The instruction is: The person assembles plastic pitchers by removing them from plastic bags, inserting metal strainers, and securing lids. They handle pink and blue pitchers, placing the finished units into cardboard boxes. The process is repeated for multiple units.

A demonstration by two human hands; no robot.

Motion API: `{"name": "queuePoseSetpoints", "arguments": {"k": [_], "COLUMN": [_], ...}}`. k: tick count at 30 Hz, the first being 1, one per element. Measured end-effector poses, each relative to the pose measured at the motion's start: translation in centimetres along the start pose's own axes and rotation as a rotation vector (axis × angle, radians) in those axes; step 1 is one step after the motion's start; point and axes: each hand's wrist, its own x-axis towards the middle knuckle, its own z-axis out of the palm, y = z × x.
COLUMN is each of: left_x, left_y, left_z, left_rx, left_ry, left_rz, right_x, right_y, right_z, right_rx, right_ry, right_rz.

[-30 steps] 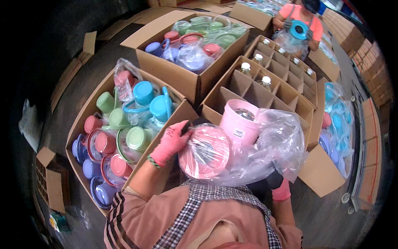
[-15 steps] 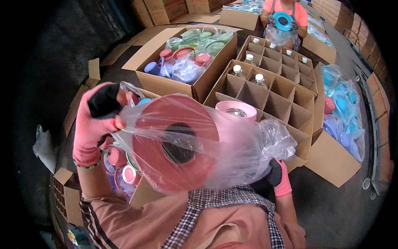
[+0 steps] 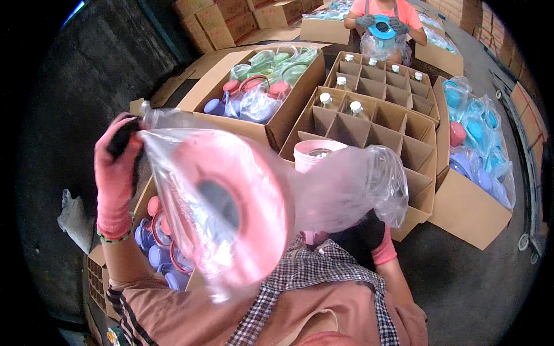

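A pink container with a wide flared base (image 3: pixel 254 173) and a dark round centre hangs tilted in front of me, blurred, inside a clear plastic bag (image 3: pixel 179 150). My left hand (image 3: pixel 118 153), in a pink and black glove, is closed on the bag's edge at the upper left. Under the container's narrower end is my right hand (image 3: pixel 358 236), gloved alike; it holds the container from below, its fingers mostly hidden. Just beyond the bag, a pink cup-like container (image 3: pixel 306 154) with a shiny inside stands by the divided carton (image 3: pixel 430 164).
White-capped bottles (image 3: pixel 356 108) stand in the divided cartons. Open boxes hold bagged green, red and purple containers (image 3: pixel 214 107) at the back and blue ones (image 3: pixel 474 128) at the right. More lie in a box at lower left (image 3: pixel 145 196). Across from me, a co-worker (image 3: pixel 398 23) handles a blue container.
My left hand has moved left, drawing the bag's edge outward. The pink base has swung left and down, and bag plastic now hangs below it. My right hand has shifted slightly left.
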Motion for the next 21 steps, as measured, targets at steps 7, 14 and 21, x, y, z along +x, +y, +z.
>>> {"name": "queuePoseSetpoints", "arguments": {"k": [7,14,21], "left_x": [-0.1,-0.4,-0.6], "left_y": [1.9,-4.4,-0.2], "left_z": [1.5,-0.9,3.5], "left_rx": [0.133,-0.468,-0.773], "left_ry": [-0.017,0.158,-0.264], "left_rz": [0.299,-0.148,-0.144], "right_x": [-2.0,-1.1,-1.3], "right_y": [4.6,1.3,0.3], "right_z": [2.3,2.5,-0.8], "right_rx": [0.666,0.387,0.009], "right_ry": [-0.221,-0.064,-0.07], "right_rz": [0.111,0.067,0.086]}}
